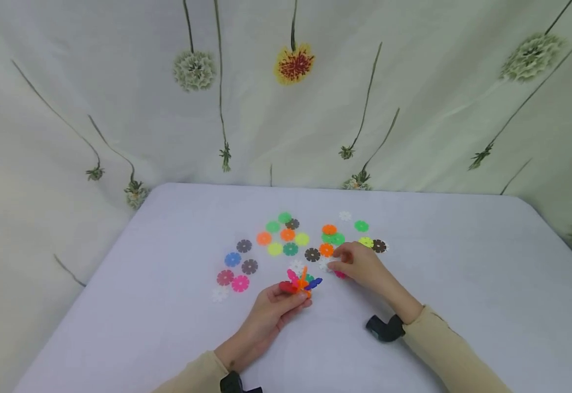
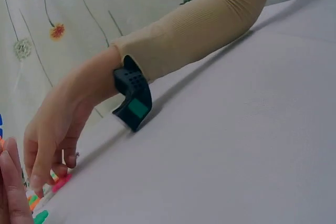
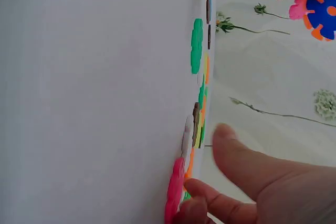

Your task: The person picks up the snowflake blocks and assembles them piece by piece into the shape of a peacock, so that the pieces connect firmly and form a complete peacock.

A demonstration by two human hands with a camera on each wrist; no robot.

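Note:
My left hand (image 1: 293,295) grips a small cluster of interlocked snowflake discs (image 1: 302,282) in red, pink, orange and blue, held just above the white table (image 1: 158,316). The cluster (image 3: 314,4) also shows at the top right of the right wrist view. My right hand (image 1: 339,267) reaches down among loose discs to the right of the cluster. Its fingertips (image 3: 195,188) touch a pink disc (image 3: 175,191) lying flat on the table, and the thumb (image 3: 231,145) stands apart from it. The same right hand (image 2: 44,153) hangs over that pink disc (image 2: 61,182) in the left wrist view.
Several loose flat discs (image 1: 286,236) in green, orange, yellow, brown, blue, pink and white lie scattered across the table's middle. A floral curtain (image 1: 291,82) hangs behind and around the table. A black wrist camera (image 1: 385,328) sits on my right forearm.

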